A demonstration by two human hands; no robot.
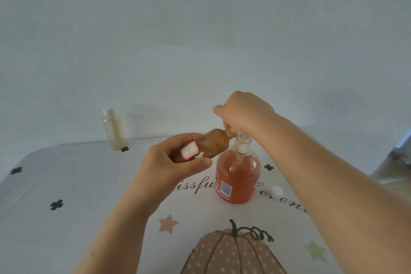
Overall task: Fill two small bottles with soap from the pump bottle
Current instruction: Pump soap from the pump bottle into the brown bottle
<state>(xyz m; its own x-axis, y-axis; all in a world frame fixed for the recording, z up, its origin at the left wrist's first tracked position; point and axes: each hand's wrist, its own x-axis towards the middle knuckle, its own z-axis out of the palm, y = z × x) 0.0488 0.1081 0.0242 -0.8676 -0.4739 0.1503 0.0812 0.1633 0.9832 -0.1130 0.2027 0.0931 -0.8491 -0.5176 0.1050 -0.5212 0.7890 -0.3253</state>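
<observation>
- Soap transfer looked mid-step: one bottle at the spout, the other set aside.
- Grip: left hand (178, 158) held the small bottle (213, 144) by its lower half, thumb underneath and fingers curled over the top, clamped on it.
- It was tilted almost flat, in the air at mid-table, mouth against the nozzle of the pump head (242, 142). That was probably so the soap went straight into the neck.
- Press side: right hand (244, 111) sat on top of the pump head, fingers curled down and bunched around it. Fingertips were hidden, so pushing versus just holding could not be told.
- Source: pump bottle (238, 176) stood upright on the tablecloth (89, 184), mostly full of orange-pink soap.
- Look of the held bottle: walls brownish-amber, messy around the neck, pink-and-white sticker (189, 151) facing up. Fill level was unreadable.
- Spare: second small bottle (113, 129) stood upright at the far left, well apart, white cap on, contents pale yellowish.
- Lid: loose white cap (277, 191) lay on the cloth just right of the pump bottle, likely the held bottle's, kept near for recapping.
</observation>
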